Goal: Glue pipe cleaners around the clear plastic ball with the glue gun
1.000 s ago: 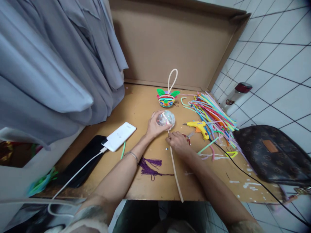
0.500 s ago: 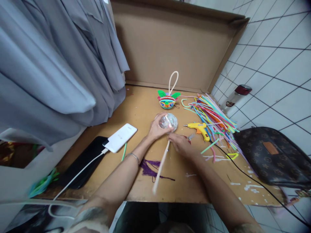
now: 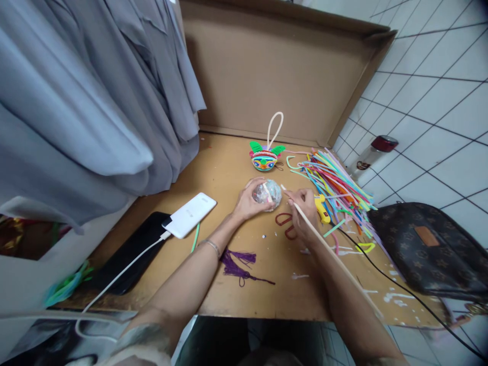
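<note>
Pale strip [image 3: 325, 243] in right hand [image 3: 305, 216] near clear ball [image 3: 273, 194]

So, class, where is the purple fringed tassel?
In the head view, the purple fringed tassel lies on the brown tabletop, just right of the left forearm and its silvery bracelet.

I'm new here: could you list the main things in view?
Round shiny ball: one, translucent, in left hand
Long fuzzy strip: one, cream, in right hand
Animal-faced ornament: one, multicoloured, centre back
Loose fuzzy strips: many, multicoloured, right
Plastic glue gun: one, yellow, partly behind right hand
Scissors: one, red handles, beside right hand
Thread tassel: apparently one, purple, front
Flat rectangular device: one, white, left
Patterned bag: one, brown, far right
Red-capped bottle: one, clear, right
Flat table: one, tan, centre
Bare hands: two, centre
</note>
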`<act>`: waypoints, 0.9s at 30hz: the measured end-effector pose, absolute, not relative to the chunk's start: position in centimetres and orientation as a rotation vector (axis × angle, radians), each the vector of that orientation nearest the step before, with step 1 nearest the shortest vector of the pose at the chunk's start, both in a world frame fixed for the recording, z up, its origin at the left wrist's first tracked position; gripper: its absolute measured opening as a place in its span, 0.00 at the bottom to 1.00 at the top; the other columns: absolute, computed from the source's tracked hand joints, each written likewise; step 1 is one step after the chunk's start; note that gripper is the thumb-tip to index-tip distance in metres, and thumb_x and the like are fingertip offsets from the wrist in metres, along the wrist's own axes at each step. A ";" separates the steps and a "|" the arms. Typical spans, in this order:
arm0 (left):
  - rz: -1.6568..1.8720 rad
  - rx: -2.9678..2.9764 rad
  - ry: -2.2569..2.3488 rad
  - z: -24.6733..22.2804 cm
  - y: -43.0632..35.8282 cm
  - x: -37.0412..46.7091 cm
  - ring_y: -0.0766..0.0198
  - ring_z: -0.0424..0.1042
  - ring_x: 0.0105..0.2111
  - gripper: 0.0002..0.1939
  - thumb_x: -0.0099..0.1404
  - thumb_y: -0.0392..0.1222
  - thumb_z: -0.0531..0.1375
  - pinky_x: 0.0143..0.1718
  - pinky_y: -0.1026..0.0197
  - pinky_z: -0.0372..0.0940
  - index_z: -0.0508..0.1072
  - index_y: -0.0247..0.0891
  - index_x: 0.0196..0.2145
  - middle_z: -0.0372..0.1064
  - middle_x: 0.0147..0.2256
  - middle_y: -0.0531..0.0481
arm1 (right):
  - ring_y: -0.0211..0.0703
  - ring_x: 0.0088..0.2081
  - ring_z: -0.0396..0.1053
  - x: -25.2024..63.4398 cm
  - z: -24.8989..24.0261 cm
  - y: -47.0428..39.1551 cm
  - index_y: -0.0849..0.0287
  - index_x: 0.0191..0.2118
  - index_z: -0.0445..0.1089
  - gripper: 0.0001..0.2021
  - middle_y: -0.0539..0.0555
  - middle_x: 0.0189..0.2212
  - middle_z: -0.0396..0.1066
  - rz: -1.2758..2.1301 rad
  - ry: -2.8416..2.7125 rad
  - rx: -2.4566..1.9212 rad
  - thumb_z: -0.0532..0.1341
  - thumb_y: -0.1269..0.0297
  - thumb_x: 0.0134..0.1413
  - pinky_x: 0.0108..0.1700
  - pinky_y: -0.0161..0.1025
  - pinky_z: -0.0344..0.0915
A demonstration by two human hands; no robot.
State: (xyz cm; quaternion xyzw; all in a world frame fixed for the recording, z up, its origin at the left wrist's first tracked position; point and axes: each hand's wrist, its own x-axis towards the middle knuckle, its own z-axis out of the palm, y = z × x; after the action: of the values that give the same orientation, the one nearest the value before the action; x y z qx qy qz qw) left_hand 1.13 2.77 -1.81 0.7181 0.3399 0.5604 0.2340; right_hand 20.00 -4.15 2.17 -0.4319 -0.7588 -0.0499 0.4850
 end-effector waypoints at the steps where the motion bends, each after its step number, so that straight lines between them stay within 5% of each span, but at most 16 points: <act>1: 1.531 1.990 0.921 -1.8 2.7 1.2 0.46 0.71 0.56 0.34 0.45 0.45 0.74 0.59 0.43 0.65 0.72 0.38 0.50 0.71 0.55 0.38 | 0.42 0.37 0.70 20.0 2.4 -4.3 0.55 0.50 0.74 0.15 0.55 0.36 0.67 -0.161 -1.823 -1.040 0.52 0.64 0.67 0.39 0.40 0.71; 8: 1.541 2.063 0.864 -2.1 2.8 1.3 0.46 0.70 0.57 0.36 0.46 0.49 0.74 0.59 0.42 0.65 0.71 0.38 0.51 0.71 0.54 0.38 | 0.45 0.48 0.75 19.2 1.8 -4.8 0.54 0.52 0.73 0.15 0.58 0.45 0.76 -0.263 -1.865 -0.815 0.53 0.71 0.66 0.50 0.44 0.73; 27: 1.497 2.150 0.770 -1.8 2.4 1.3 0.48 0.69 0.59 0.34 0.49 0.47 0.73 0.60 0.44 0.65 0.71 0.39 0.52 0.68 0.57 0.36 | 0.41 0.37 0.75 18.9 2.8 -5.0 0.55 0.39 0.74 0.13 0.53 0.35 0.77 0.110 -1.600 -1.102 0.52 0.60 0.68 0.42 0.41 0.72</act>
State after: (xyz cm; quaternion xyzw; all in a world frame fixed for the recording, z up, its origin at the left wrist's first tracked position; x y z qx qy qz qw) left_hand 1.33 2.40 -1.82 0.7709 0.2759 0.5367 0.2039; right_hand 18.90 -5.00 2.85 -0.4679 -0.6797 0.0469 0.5629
